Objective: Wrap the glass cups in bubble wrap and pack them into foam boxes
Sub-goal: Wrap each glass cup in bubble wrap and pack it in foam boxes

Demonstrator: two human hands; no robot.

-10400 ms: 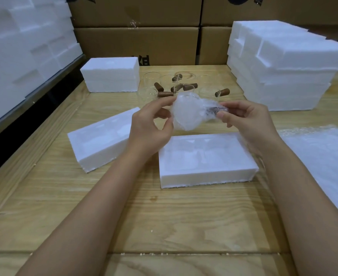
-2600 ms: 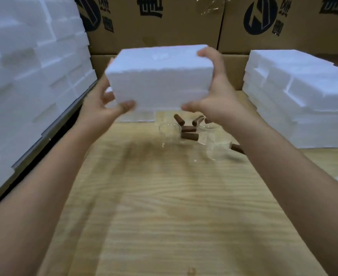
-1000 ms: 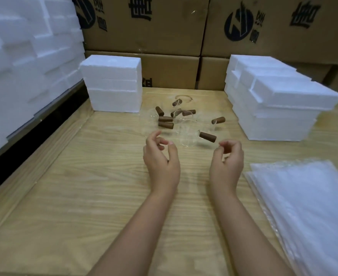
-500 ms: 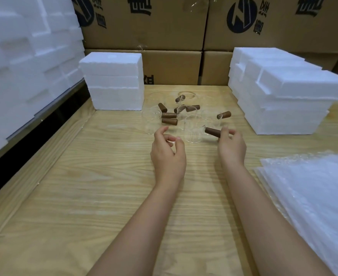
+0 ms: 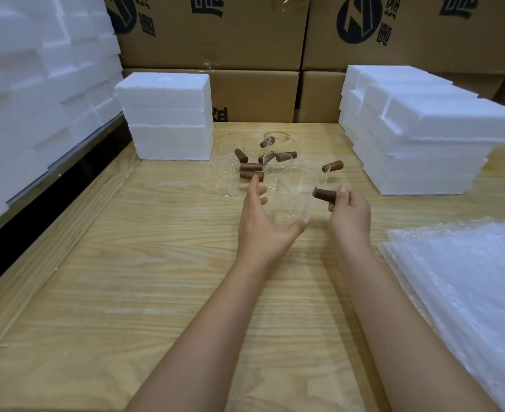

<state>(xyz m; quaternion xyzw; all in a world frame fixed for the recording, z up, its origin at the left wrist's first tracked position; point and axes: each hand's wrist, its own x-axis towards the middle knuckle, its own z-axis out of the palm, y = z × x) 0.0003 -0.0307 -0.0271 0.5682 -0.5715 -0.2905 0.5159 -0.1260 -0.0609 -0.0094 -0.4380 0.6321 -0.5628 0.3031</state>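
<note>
Left: stacked foam boxes (image 5: 168, 114) on the desk (image 5: 126, 292), none laid open for packing yet. Just right of them, loose glass cups (image 5: 226, 179) bunched close, handles crossing; easily knocked or chipped by a careless reach. Centre: left hand (image 5: 263, 227), fingers (image 5: 255, 187) spread, cupped beside the nearest glass cup (image 5: 292, 203); contact hard to tell through clear glass. Right hand (image 5: 350, 212) pinching only its brown handle (image 5: 324, 194). Risk: swing or slip from that single hold, then a drop onto the neighbours. Far right: bubble wrap (image 5: 468, 292), near.
</note>
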